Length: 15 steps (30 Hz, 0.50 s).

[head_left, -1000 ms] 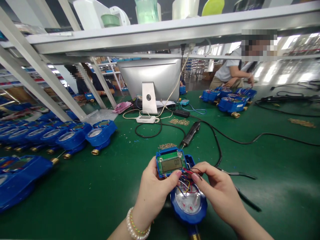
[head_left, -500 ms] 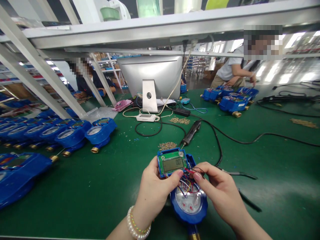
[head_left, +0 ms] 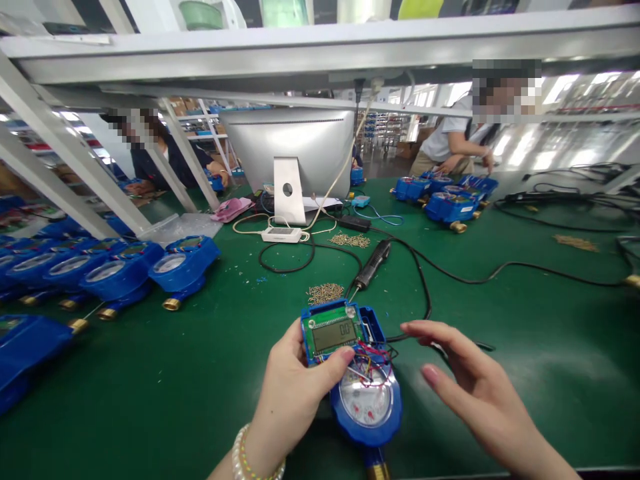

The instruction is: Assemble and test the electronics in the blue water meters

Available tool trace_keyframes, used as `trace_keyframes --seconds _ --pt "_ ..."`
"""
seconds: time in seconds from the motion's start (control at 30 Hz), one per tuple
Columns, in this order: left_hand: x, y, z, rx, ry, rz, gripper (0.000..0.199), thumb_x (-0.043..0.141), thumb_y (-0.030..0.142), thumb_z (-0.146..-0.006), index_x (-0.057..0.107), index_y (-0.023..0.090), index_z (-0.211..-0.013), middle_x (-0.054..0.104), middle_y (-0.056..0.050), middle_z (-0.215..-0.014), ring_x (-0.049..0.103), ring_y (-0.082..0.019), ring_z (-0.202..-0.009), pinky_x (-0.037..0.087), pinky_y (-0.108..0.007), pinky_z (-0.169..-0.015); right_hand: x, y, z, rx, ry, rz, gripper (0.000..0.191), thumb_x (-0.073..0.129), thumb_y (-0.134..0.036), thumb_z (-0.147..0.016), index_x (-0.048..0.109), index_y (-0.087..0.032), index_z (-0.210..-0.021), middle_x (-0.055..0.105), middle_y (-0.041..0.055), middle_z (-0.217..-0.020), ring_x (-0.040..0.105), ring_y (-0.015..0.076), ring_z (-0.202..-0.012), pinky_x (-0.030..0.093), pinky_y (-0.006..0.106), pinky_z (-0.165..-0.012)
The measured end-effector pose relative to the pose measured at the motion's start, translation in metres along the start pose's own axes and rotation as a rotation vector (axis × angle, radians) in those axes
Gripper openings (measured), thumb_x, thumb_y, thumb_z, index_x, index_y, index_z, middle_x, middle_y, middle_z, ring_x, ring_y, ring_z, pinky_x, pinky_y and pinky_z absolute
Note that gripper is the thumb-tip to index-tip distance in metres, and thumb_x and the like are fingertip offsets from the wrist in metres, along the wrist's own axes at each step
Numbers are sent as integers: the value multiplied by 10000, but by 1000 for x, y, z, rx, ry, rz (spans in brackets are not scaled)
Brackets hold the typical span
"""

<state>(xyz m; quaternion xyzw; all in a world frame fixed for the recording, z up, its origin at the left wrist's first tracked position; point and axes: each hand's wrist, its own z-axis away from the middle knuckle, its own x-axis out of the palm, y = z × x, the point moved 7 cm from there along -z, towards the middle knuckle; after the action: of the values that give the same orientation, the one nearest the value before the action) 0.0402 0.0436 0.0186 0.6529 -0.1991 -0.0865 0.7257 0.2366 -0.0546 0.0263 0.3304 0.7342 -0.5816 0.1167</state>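
Observation:
My left hand (head_left: 300, 380) grips a green circuit board with a display (head_left: 334, 335), seated in a blue housing, thumb on its lower edge. The display reads about 0.0. Below it is the round dial of a blue water meter (head_left: 367, 400), with a brass end (head_left: 379, 472) toward me. Red, black, yellow and white wires (head_left: 373, 363) run loose between board and dial. To the right of the meter, my right hand (head_left: 465, 380) is in the air with thumb and fingers apart, holding nothing.
A black electric screwdriver (head_left: 374, 265) lies beyond the meter beside a pile of small screws (head_left: 325, 293). Rows of blue meters (head_left: 107, 273) stand at left, more meters (head_left: 453, 205) at back right. Black cables (head_left: 465, 275) cross the green table. A monitor (head_left: 295, 150) and two people are behind.
My right hand has let go of the wires and moved right, its fingers opening. The left hand still holds the display board. The view has shifted slightly.

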Motion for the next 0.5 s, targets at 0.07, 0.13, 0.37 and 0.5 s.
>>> trace_keyframes --seconds 0.07,0.13,0.37,0.5 --pt "-4 -4 2 -20 13 2 365 800 259 -668 654 172 -992 747 -60 -960 707 -186 -831 569 -229 -730 -24 28 6 51 71 240 410 526 -423 -870 485 -273 -1249 566 70 -1259 540 241 -1141 470 401 -958" --pt "-7 -8 4 -23 34 25 358 783 280 -693 656 170 -1009 743 -65 -983 700 -193 -875 564 -237 -765 -42 59 14 87 94 503 569 542 -475 -827 445 -191 -1311 511 131 -1334 477 309 -1226 413 494 -1019" --pt "-8 -12 9 22 53 -25 397 733 344 -744 637 183 -1095 717 -71 -1073 681 -199 -950 551 -244 -827 -56 127 44 231 -105 853 686 552 -570 -768 498 -130 -1291 560 160 -1258 560 322 -1123 467 475 -967" --pt "-5 -8 14 45 68 -152 369 731 346 -737 637 188 -1057 729 -56 -1043 692 -181 -913 564 -214 -783 -66 95 41 205 -25 855 565 546 -576 -751 590 -180 -1153 606 128 -1124 618 311 -974 524 465 -823"
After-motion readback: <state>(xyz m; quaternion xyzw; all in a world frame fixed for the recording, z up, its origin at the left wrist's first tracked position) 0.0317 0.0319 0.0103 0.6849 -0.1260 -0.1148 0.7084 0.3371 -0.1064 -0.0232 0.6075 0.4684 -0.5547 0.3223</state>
